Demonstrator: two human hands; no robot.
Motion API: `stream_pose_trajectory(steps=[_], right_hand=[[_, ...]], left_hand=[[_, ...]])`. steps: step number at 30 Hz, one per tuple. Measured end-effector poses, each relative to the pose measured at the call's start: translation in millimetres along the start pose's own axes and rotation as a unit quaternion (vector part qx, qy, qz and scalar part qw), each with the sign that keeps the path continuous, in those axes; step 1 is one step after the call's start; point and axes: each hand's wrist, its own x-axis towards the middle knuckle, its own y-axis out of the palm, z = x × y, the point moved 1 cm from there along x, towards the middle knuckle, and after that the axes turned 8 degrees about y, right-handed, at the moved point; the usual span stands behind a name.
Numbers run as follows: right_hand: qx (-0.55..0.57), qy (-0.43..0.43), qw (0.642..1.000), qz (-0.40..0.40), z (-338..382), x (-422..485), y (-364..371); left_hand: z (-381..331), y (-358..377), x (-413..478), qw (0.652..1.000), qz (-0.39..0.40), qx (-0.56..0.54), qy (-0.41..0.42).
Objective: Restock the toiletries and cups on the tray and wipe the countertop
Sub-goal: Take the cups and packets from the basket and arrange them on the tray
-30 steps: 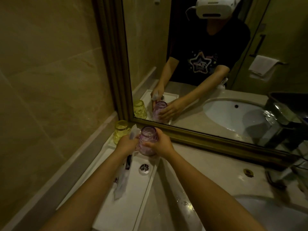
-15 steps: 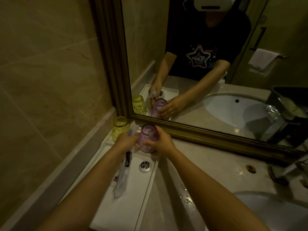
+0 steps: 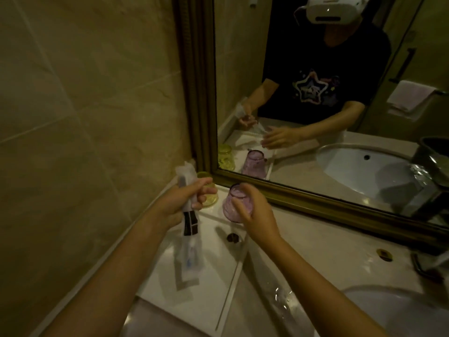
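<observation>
Now the purple cup (image 3: 233,203) stands at the tray's (image 3: 211,276) far right corner, beside the yellow cup (image 3: 211,200). The right hand (image 3: 257,215) has let go and lies relaxed beside it. The left hand (image 3: 179,203) has lifted away, gripping a wrapped toothbrush packet (image 3: 190,224), probably next to go down.

Headset (image 3: 332,10): white, boxy, a dark slot across its front, seen in reflection.
T-shirt (image 3: 323,57): black, short sleeves ending above the elbow.
Print (image 3: 309,88): pale-outlined star on the chest, small specks around it.
Forearms (image 3: 313,283): bare from sleeve to wrist.
Hands: left hand (image 3: 181,203) and right hand (image 3: 256,215) bare.
</observation>
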Motion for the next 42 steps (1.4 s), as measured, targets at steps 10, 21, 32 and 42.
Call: stream_pose_trajectory(steps=[10,21,32,42], right_hand=[[0.181,0.117,0.953,0.215,52,-92,57],[0.145,0.177,0.968,0.104,37,-104,88],[0.142,0.179,0.973,0.027,16,-82,81],[0.235,0.210,0.949,0.029,34,-26,86]], left_hand=[[-16,-1,-57,0.987,0.025,-0.156,0.018],[35,-47,-96,0.992,-0.085,0.093,0.010],[43,-60,-86,0.970,-0.083,0.226,0.042],[42,-73,-81,0.959,0.013,0.279,-0.051]])
